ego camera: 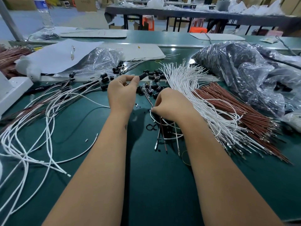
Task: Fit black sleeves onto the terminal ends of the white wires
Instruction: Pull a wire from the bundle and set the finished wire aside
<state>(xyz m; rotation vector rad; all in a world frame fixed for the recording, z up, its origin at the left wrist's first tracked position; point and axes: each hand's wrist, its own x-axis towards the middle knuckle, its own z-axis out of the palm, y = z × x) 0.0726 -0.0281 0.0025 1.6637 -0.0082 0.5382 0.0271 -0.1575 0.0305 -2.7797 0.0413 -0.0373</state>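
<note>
My left hand pinches a black sleeve between thumb and forefinger, raised a little above the green bench. My right hand grips a white wire near its terminal end, whose metal tip points up and left toward the sleeve. Several loose black sleeves lie between and beyond both hands. A fanned bundle of white wires lies right of my right hand. White wires with black sleeves on them spread to the left.
A bundle of brown wires lies at the right. Clear plastic bags of black parts sit at the back right and back centre. A white sheet and a white box are at the left. Short cut wires lie under my right wrist.
</note>
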